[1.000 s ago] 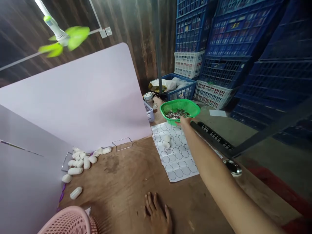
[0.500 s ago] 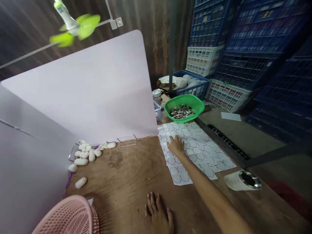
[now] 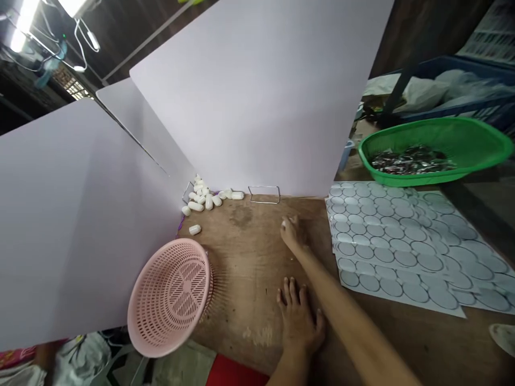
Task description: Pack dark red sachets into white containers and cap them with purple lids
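Note:
My left hand lies flat on the brown wooden table, fingers spread, holding nothing. Farther forward, my right hand hovers at or just above the wood with its fingers curled; a small pale bit shows at the fingertips, too small to name. To its right lie overlapping white sheets printed with circles. Several white capsule-shaped pieces form a heap at the far left corner, and a single white piece lies apart from them.
A pink basket stands at the left table edge. White panels rise behind and to the left. One wire stand is at the back panel's foot. A green basket with shiny pieces sits beyond the sheets.
The view has swung left, bringing the pink basket fully in. My right hand has left the circle sheets and moved left over bare wood, its fingers now curled. My left hand stays flat.

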{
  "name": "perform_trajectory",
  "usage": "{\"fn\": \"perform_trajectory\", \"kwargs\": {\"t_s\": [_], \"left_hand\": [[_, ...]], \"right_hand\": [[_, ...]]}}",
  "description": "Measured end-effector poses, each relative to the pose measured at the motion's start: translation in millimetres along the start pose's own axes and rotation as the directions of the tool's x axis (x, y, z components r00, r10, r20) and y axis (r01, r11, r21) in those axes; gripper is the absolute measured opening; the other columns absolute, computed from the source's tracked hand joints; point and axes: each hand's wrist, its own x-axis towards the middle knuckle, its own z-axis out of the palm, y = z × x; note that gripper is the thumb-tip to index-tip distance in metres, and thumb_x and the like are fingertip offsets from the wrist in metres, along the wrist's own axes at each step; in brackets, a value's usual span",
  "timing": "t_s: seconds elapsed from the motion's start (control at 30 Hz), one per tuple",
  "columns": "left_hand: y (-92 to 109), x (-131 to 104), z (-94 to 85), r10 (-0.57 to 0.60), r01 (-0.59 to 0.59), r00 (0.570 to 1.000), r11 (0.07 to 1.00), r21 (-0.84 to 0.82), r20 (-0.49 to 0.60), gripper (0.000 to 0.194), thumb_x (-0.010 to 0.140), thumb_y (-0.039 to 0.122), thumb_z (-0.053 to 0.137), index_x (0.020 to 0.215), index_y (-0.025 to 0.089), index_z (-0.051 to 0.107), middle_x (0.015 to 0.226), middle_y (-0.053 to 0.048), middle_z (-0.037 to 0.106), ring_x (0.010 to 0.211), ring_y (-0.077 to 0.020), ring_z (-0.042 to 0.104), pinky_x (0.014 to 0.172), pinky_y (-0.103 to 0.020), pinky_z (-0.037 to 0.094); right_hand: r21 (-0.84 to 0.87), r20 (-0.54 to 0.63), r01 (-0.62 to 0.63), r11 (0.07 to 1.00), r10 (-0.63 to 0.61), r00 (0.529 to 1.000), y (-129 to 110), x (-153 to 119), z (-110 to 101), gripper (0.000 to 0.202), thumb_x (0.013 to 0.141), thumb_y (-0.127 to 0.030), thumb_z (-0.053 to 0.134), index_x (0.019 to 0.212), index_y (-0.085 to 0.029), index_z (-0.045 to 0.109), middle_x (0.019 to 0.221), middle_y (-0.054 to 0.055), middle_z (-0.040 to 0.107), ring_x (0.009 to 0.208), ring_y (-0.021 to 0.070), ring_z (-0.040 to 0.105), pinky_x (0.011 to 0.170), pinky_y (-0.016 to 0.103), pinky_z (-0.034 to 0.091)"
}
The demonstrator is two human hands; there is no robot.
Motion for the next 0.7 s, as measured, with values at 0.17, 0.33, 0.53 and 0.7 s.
{"fn": "perform_trajectory", "kwargs": {"t_s": [0.17, 0.33, 0.53, 0.7], "left_hand": [[-8, 0, 4.5, 0.034, -0.033, 0.999, 0.999, 0.016, -0.016, 0.061, 0.084, 0.042, 0.048, 0.14, 0.019, 0.042, 0.159, -0.011, 0.02, 0.148, -0.0298, 0.003, 0.117, -0.053, -0.001], [-10, 2, -1.9, 0.119, -0.119, 0.993, 0.993, -0.017, -0.026, 0.066, 0.078, 0.041, 0.057, 0.139, 0.021, 0.043, 0.158, -0.011, 0.021, 0.147, -0.0303, 0.003, 0.116, -0.052, -0.006], [-30, -35, -17.2, 0.104, -0.102, 0.995, 0.959, -0.264, -0.007, 0.07, 0.076, 0.032, 0.057, 0.142, 0.021, 0.036, 0.158, -0.01, 0.021, 0.147, -0.027, 0.009, 0.118, -0.05, 0.004], [-91, -118, -41.9, -0.414, 0.066, 0.896, 0.478, -0.876, -0.159, 0.06, 0.072, 0.044, 0.059, 0.125, 0.02, 0.048, 0.129, -0.014, 0.056, 0.122, -0.0282, 0.053, 0.105, -0.041, 0.041]], "right_hand": [[0.023, -0.089, -0.092, 0.995, 0.094, 0.992, -5, 7, -3, 0.038, 0.091, -0.026, 0.043, 0.128, -0.024, 0.052, 0.123, 0.013, 0.046, 0.102, 0.0233, 0.052, 0.082, 0.032, 0.043], [0.002, -0.18, -0.332, 0.943, 0.327, 0.928, 90, -12, -69, 0.048, 0.092, -0.03, 0.039, 0.139, -0.019, 0.039, 0.136, 0.021, 0.034, 0.118, 0.0349, 0.041, 0.087, 0.046, 0.043], [0.101, -0.098, -0.315, 0.944, 0.325, 0.941, 122, -41, -113, 0.057, 0.084, -0.044, 0.048, 0.138, -0.029, 0.037, 0.151, 0.015, 0.021, 0.13, 0.04, 0.031, 0.095, 0.063, 0.033], [0.293, -0.259, -0.247, 0.924, 0.326, 0.909, 83, -133, -134, 0.054, 0.085, -0.032, 0.031, 0.136, -0.013, 0.031, 0.139, 0.023, 0.038, 0.132, 0.0325, 0.033, 0.103, 0.054, 0.033]]}}
